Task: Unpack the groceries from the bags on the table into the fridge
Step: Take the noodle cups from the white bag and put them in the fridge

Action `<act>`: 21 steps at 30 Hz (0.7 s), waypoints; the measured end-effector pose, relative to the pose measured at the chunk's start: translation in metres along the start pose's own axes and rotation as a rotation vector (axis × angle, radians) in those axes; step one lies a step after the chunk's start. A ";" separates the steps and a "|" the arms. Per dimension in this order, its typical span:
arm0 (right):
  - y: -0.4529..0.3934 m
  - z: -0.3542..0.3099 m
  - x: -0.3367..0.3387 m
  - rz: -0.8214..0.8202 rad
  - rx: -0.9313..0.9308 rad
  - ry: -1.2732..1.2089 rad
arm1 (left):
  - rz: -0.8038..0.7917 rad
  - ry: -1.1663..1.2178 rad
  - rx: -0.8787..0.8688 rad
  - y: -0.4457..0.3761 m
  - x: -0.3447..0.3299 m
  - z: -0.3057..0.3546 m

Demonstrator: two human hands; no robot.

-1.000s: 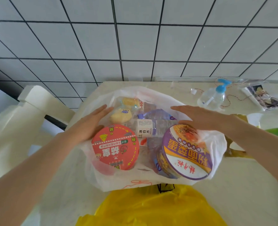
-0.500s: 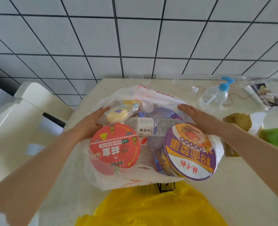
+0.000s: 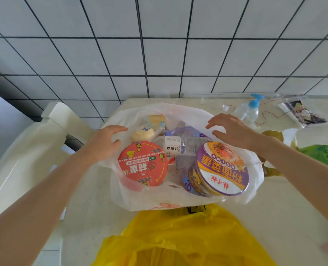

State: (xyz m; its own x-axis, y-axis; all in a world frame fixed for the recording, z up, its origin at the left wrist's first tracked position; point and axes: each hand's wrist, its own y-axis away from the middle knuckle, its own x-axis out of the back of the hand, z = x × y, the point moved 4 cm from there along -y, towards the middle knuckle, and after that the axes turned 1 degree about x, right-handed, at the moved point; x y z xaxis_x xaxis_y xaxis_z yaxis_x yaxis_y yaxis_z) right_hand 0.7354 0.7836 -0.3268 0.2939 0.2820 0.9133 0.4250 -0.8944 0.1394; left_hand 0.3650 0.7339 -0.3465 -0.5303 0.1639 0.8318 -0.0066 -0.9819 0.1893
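Tiled wall, table (image 3: 274, 217): unpacking not started.
White bag (image 3: 178, 202) lies open, still full: noodle bowls, water bottle (image 3: 180, 147). Left hand (image 3: 103, 144) and right hand (image 3: 234, 131) rest relaxed on its edges, grasping nothing.

A pale tabletop (image 3: 286, 212) carries an open white bag (image 3: 178, 200) at its middle, a yellow bag (image 3: 178, 237) at the near edge, a green bag (image 3: 320, 154) at the right edge, and a pump bottle (image 3: 249, 112) near the far edge.

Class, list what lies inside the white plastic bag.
Inside the white plastic bag: red noodle bowl, purple noodle bowl, water bottle, wrapped buns. Anything underneath them is covered.
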 end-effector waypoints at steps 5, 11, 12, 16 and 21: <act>0.043 -0.031 0.014 0.025 -0.105 -0.062 | 0.077 0.055 -0.029 0.035 0.006 0.027; 0.102 -0.034 0.004 0.151 -0.380 -0.089 | 0.073 0.083 0.025 0.073 -0.010 0.048; 0.112 -0.031 0.001 0.187 -0.448 -0.126 | 0.063 0.067 0.043 0.078 -0.012 0.050; 0.145 -0.016 -0.028 0.137 -0.720 -0.410 | 0.048 0.101 0.111 0.091 -0.024 0.041; 0.153 -0.013 -0.053 0.240 -0.867 -0.720 | -0.196 0.387 0.366 0.106 -0.054 0.016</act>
State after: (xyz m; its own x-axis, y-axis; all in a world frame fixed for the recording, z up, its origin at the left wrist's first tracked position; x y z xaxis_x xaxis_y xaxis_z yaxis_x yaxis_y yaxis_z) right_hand 0.7733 0.6277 -0.3488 0.8266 -0.0448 0.5610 -0.3578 -0.8113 0.4624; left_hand 0.4069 0.6229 -0.3633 -0.8214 0.2255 0.5239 0.1212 -0.8286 0.5466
